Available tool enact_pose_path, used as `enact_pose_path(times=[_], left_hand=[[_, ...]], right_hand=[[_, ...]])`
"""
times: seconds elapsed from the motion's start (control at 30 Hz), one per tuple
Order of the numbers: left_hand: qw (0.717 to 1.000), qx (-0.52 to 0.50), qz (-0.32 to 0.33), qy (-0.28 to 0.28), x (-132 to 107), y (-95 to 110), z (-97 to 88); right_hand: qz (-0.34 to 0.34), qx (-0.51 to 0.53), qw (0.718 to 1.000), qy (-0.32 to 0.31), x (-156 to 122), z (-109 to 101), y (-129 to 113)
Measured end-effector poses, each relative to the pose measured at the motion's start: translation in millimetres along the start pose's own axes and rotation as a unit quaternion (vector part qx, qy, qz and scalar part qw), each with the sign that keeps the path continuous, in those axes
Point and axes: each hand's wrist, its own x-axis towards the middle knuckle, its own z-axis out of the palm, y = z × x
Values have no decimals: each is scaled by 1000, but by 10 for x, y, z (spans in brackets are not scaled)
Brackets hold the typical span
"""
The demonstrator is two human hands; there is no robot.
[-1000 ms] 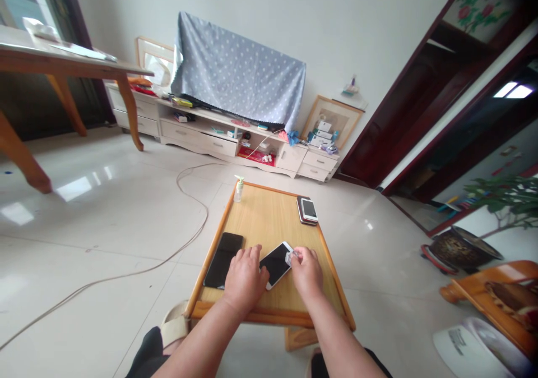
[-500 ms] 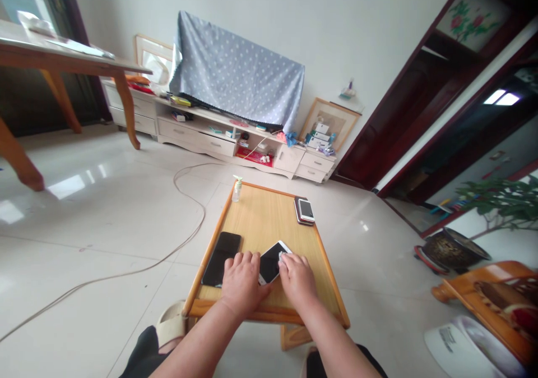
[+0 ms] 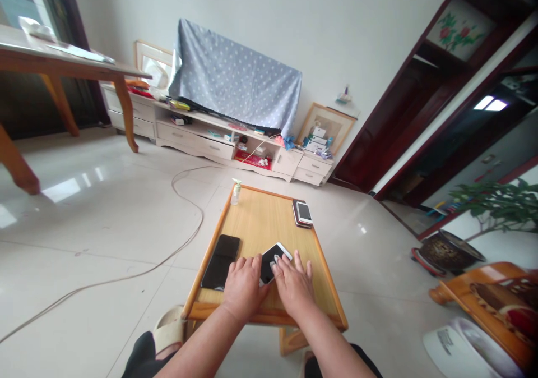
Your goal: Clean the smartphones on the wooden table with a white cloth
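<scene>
A white-edged smartphone [image 3: 268,270] with a dark screen lies slanted near the front of the small wooden table [image 3: 256,212]. My left hand [image 3: 244,282] grips its left lower edge, with the fingers together and the thumb underneath my palm's right side. Over the screen's right part, my right hand [image 3: 294,285] presses a small whitish wipe [image 3: 274,259] with its index and middle fingers, while the other fingers spread outward. A larger black tablet-like phone [image 3: 221,260] lies flat just left of my left hand.
A pump bottle [image 3: 236,193] stands at the table's far left corner. Stacked phones [image 3: 302,213] lie at its right edge. A cable [image 3: 185,246] runs over the floor on the left. A white bucket [image 3: 456,347] and a wooden chair [image 3: 466,288] are at right.
My right hand has shifted slightly left over the phone with the wipe, and its outer fingers have spread. My left hand stays at the phone's edge.
</scene>
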Motion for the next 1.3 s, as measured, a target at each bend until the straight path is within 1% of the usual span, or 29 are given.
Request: enact_pose_path(times=[0.1, 0.2, 0.33, 0.47, 0.57, 0.63, 0.7, 0.8, 0.9, 1.0, 1.03, 1.1, 1.17, 1.23, 1.3], left_hand=[[1000, -15, 5, 4, 6, -6, 16], [1000, -23, 8, 13, -14, -3, 12], [999, -13, -15, 42, -61, 22, -24], [999, -14, -37, 26, -72, 42, -61], [999, -23, -36, 29, -58, 56, -58], [999, -27, -33, 33, -48, 61, -40], [998, -29, -31, 35, -43, 57, -15], [999, -26, -28, 39, -46, 41, 17], [999, -21, -24, 41, -50, 38, 20], [999, -26, -30, 37, -44, 60, -7], [998, -29, -33, 36, -41, 70, -18], [998, -31, -37, 36, -34, 82, -33], [998, -31, -37, 38, -31, 81, -36], [998, -32, -36, 42, -33, 68, -23], [998, -31, -34, 49, -39, 50, -2]], right_hand=[[-13, 8, 1000, -8, -69, 107, -30], [-10, 21, 1000, -15, -150, 178, -44], [1, 30, 999, -31, -125, 152, 6], [17, 36, 999, -32, -70, 133, 57], [24, 39, 998, -31, -68, 136, 71], [23, 46, 998, -42, -91, 127, 65], [10, 54, 997, -56, -140, 110, 41], [-31, 66, 995, -72, -249, 83, -22], [-56, 73, 992, -82, -310, 58, -56], [-56, 67, 994, -68, -226, 38, 8], [-44, 61, 995, -61, -169, 36, 49], [2, 49, 998, -48, -47, 40, 129], [41, 39, 998, -38, 34, 55, 160], [36, 36, 998, -43, 35, 79, 112], [-6, 38, 997, -65, -28, 103, 7]])
